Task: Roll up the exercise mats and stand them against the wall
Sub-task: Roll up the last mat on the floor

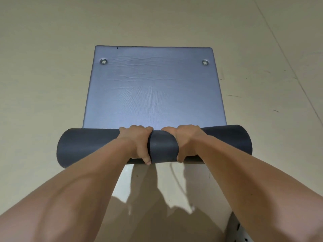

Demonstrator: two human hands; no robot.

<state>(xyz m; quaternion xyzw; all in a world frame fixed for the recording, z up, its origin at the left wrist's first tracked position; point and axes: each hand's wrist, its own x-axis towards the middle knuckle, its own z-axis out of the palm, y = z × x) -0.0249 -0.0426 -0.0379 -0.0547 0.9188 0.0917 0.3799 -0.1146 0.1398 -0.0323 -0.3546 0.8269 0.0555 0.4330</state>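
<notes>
Bare forearms (90, 180); bare left hand (138, 142), right hand (187, 141).

A gym-like room: broad, scuffed pale floor (43, 75) and a foam mat (153, 95) with metal eyelets (103, 61).

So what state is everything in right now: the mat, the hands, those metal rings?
Mat: partly rolled, far part flat on the floor.
Roll: thick, lying across the mat's near end.
Left hand: fingers curled round the roll.
Right hand: fingers curled round the roll.
Metal rings: two, uncovered at the far corners.
</notes>
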